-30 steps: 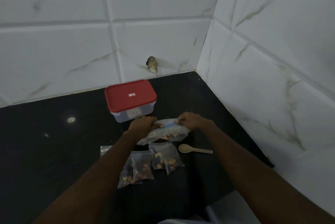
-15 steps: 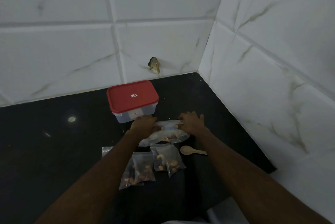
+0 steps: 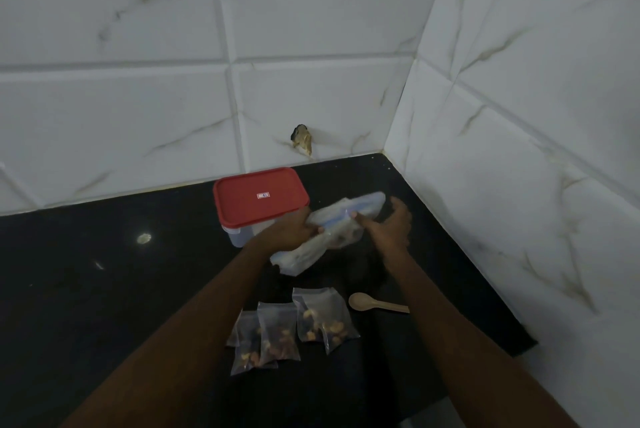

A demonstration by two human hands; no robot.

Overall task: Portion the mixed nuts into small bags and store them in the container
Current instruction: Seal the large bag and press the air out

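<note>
Left hand (image 3: 294,228) and right hand (image 3: 388,230) both pinch big bag (image 3: 332,230), lifted, blurred. Container (image 3: 259,202) lidded, just behind left hand. Small bags (image 3: 294,327), spoon (image 3: 375,303) nearer the body.

Two bare forearms, no sleeves, no watch or bands at the wrists; left hand (image 3: 292,228) and right hand (image 3: 388,228) ungloved, ringless.

Red lid (image 3: 260,196), black counter (image 3: 104,289), white brown-veined tiles (image 3: 121,108), pale tan spoon (image 3: 375,303).
</note>
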